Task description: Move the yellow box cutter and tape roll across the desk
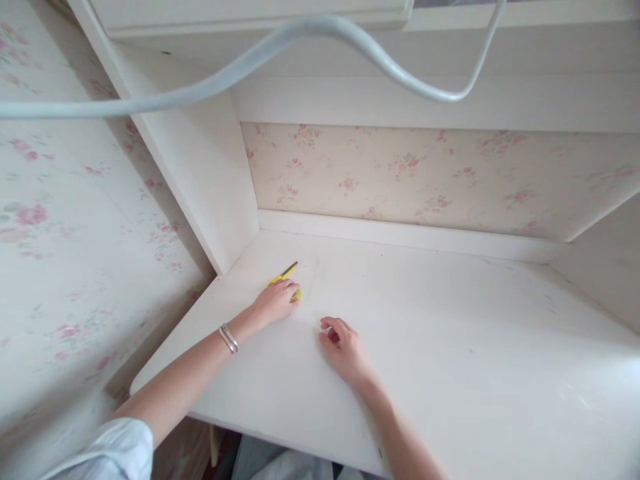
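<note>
My left hand [277,301], with a silver bracelet at the wrist, rests on the white desk with its fingers closed over a small rounded yellow thing [297,295], perhaps a roll of tape; the fingers cover much of it. Just beyond the knuckles lies a slim yellow and dark tool [284,273], like a utility knife or a pen, its near end hidden behind the hand. To the right, my right hand [345,350] hovers over or touches the desk, fingers loosely curled with a gap at the thumb. Nothing shows in it.
The white desk [425,347] stands in a nook between a white side panel [200,167] and a wall at the right. Flowered wallpaper covers the back. A white cable [320,28] hangs across the top of the view, near a shelf or cabinet [260,13].
</note>
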Motion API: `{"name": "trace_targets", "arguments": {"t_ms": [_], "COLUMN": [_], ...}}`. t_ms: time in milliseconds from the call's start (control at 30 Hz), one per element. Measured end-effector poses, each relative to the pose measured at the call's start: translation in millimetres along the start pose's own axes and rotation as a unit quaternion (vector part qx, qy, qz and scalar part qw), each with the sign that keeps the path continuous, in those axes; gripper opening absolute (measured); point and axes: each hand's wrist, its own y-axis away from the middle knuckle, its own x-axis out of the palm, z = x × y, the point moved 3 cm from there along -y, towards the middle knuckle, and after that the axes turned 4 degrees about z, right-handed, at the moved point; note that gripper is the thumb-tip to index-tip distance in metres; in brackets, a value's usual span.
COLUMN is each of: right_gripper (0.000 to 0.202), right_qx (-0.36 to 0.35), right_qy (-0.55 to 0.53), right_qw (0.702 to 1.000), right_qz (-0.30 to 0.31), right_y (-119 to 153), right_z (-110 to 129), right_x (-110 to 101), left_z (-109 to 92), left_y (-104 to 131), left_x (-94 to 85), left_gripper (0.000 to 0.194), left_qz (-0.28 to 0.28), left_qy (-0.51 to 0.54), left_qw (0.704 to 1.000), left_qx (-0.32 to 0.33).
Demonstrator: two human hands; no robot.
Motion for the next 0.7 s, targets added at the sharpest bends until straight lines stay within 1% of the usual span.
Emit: {"name": "trace_targets", "arguments": {"t_ms": [133, 233, 300, 367, 433, 500, 567, 633, 700], "right_gripper": [0.020, 0.020, 0.020, 0.020, 0.020, 0.020, 0.020, 0.019, 0.019], "right_qx": [-0.003, -0.001, 0.001, 0.002, 0.006, 0.011, 0.020, 0.033, 0.045], "right_qy": [-0.005, -0.001, -0.003, -0.006, -0.008, -0.009, -0.014, -0.022, -0.033], "right_qw": [1.000, 1.000, 1.000, 1.000, 1.000, 1.000, 1.000, 0.999, 0.998], "right_qz": [-0.007, -0.011, -0.009, -0.005, -0.003, -0.005, -0.009, -0.014, -0.020], "right_y": [-2.5, -3.9, -4.5, -5.2, -6.3, -7.7, -9.1, -10.2, -10.8], "right_z": [0.6, 1.6, 2.3, 2.8, 2.6, 1.6, -0.2, -2.2, -3.8], "right_x": [-0.2, -1.0, -1.7, -2.5, -3.3, -4.1, -5.2, -6.9, -9.1], "left_z": [10.4, 16.7, 20.5, 26.4, 35.9, 48.9, 63.9, 78.0, 88.2], "left_y": [-5.0, -6.5, -8.1, -12.4, -20.5, -32.2, -45.0, -56.6, -65.3], "left_x": [-3.7, -5.7, -9.3, -15.2, -21.2, -24.1, -22.5, -17.3, -10.5], "left_gripper": [0.028, 0.027, 0.032, 0.037, 0.035, 0.027, 0.023, 0.023, 0.025], "left_qz": [-0.007, -0.008, -0.025, -0.060, -0.094, -0.111, -0.107, -0.095, -0.079], "left_qy": [-0.010, -0.006, 0.011, 0.036, 0.051, 0.049, 0.045, 0.048, 0.057], "left_qw": [1.000, 0.999, 0.999, 0.996, 0.991, 0.988, 0.986, 0.985, 0.986], "left_qx": [-0.029, -0.037, -0.042, -0.056, -0.075, -0.098, -0.120, -0.138, -0.138]}}
